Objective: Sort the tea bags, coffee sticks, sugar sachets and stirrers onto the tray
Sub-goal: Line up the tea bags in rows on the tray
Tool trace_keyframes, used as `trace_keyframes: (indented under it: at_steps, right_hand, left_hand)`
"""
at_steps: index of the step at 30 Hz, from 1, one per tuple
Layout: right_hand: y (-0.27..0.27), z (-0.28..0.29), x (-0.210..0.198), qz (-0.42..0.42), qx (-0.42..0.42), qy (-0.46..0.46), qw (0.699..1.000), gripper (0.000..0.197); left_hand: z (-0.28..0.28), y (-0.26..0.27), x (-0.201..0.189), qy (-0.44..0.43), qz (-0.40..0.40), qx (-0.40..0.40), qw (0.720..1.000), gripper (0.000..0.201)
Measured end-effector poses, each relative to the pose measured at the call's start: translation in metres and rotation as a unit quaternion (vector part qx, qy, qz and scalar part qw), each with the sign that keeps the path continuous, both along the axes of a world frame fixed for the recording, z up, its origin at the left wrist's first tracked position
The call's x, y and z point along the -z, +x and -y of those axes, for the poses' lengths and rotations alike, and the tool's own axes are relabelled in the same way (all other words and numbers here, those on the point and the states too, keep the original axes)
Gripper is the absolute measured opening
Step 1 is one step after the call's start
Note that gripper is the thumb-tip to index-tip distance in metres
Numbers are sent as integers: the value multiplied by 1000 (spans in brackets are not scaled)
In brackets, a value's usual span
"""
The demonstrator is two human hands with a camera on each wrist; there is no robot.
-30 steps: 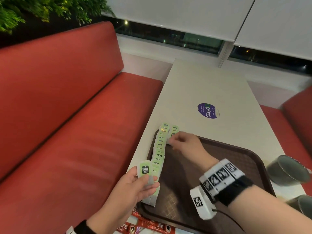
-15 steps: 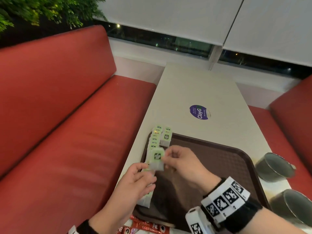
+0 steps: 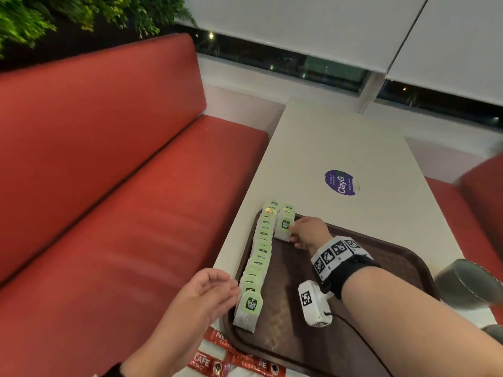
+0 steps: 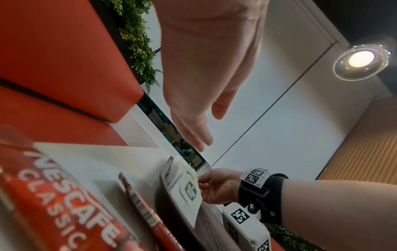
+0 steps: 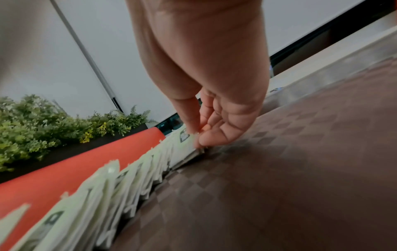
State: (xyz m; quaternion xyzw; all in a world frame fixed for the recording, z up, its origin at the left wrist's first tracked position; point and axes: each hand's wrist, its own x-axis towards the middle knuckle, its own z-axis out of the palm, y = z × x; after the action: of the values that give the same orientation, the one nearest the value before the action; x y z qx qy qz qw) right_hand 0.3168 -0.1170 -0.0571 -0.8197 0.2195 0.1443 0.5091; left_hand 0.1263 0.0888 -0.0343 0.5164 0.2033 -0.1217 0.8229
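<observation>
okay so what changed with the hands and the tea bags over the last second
The right hand took a tea bag from the left hand, carried it away from the person and is setting it on the short second row. The left hand now holds nothing. The long row and the tray stayed put.

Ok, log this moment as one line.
right hand: setting tea bag in second row | left hand: open, empty | long tea bag row: along tray left edge
</observation>
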Motion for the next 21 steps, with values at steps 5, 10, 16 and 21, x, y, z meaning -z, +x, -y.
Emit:
trace_keyframes:
  at_steps: [5,10,16,21]
  right_hand:
    - [2,-5,-3,-18,-10,-30,999,9]
    - [-16,8,-16,54,-5,-47,997,7]
    - [-100,56,-80,142,-40,51,988,10]
    - [-213,112,-134,195,-29,75,977,11]
  left_hand:
    - [-4,-3,3,-1,-15,-10,1000,13]
    - [-10,-10,2,0,-18,-16,1000,12]
    - [-24,-25,-9,28,17,-31,999,10]
    - [-27,-43,-14,52,53,-10,997,12]
